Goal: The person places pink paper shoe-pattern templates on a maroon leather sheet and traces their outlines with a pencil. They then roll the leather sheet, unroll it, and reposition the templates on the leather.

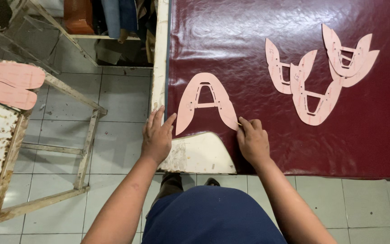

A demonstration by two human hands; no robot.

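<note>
The left hand (157, 135) lies flat, fingers spread, beside a pink arch-shaped card pattern (206, 101) on glossy maroon leather (375, 135). The right hand (252, 140), fingers bunched, pinches something thin at the pattern's edge.

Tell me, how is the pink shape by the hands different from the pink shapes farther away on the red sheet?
The near pink template lies alone; the far pink templates overlap in a loose pile. The near one opens toward the person like an arch; the far ones open away, like cups. The left hand rests beside the near one and the right hand touches its tip; nobody touches the far ones. All are flat, pink, with cut-out windows, on the dark red sheet.
</note>
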